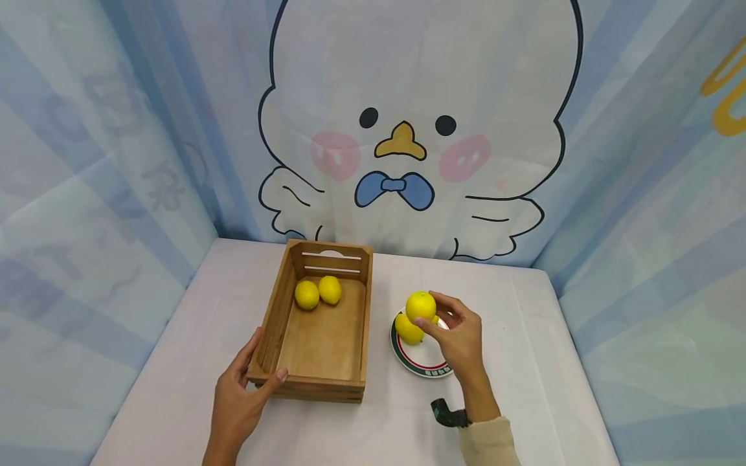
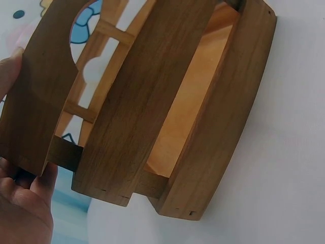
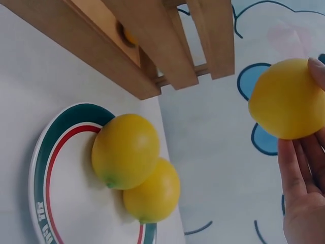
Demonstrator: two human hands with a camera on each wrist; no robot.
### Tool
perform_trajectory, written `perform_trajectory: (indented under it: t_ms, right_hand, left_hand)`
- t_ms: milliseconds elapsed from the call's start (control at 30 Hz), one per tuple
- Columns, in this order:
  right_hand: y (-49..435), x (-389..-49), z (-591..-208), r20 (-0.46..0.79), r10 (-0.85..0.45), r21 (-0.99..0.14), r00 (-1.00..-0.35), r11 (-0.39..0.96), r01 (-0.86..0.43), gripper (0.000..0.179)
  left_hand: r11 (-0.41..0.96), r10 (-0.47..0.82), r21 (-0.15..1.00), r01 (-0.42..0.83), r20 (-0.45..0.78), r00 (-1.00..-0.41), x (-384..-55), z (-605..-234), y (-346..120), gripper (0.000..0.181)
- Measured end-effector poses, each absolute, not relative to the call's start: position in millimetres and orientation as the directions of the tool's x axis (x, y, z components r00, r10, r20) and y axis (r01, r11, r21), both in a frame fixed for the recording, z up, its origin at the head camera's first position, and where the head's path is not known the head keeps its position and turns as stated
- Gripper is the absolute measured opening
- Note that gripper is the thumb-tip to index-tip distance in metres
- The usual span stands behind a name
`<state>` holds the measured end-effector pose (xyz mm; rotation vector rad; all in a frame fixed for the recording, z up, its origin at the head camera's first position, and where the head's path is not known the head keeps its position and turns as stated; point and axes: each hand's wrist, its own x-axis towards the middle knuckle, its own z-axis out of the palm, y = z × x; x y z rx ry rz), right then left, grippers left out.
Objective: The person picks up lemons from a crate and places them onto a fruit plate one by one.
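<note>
My left hand (image 1: 236, 401) grips the near left corner of a slatted wooden crate (image 1: 323, 343), its thumb over the front rim and its fingers along the left side. Two lemons, one on the left (image 1: 306, 294) and one beside it (image 1: 330, 290), lie at the crate's far end. Above a plate (image 1: 431, 372) with a green and red rim, my right hand (image 1: 463, 336) holds a lemon (image 3: 284, 101) between thumb and fingers. Two more lemons rest against each other on the plate, a nearer one (image 3: 126, 150) and one behind it (image 3: 157, 195).
The crate and plate stand side by side on a white-covered table (image 1: 524, 362). Light blue curtains (image 1: 87, 194) hang on both sides, and a cartoon-printed cloth (image 1: 408, 77) closes off the back. A dark wrist mount (image 1: 449, 414) sticks out from the right wrist.
</note>
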<state>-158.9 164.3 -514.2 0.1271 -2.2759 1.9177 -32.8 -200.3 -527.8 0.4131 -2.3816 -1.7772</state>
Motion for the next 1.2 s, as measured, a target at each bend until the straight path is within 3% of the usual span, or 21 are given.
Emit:
perform_trajectory:
  t_ms: [1200]
  right_hand:
    - [199, -143, -542, 0.028, 0.250, -0.976, -0.968, 0.216, 0.028, 0.054]
  left_hand:
    - [0.257, -0.305, 0.952, -0.167, -0.084, -0.949, -32, -525, -199, 0.088]
